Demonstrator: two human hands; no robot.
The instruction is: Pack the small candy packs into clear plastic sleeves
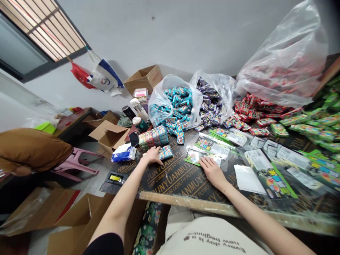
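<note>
L hand (pixel 152 155), grip unclear, covers the left end of light-blue, multicolored packs (pixel 165 152) nr desk's (pixel 172 182) front edge; R hand (pixel 211 171), fingers slightly apart, lies flat on green-black card (pixel 191 156).

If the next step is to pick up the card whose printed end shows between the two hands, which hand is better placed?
Probably the right hand: its fingers rest on the card. The left hand is farther off, at the small blue packs.
</note>
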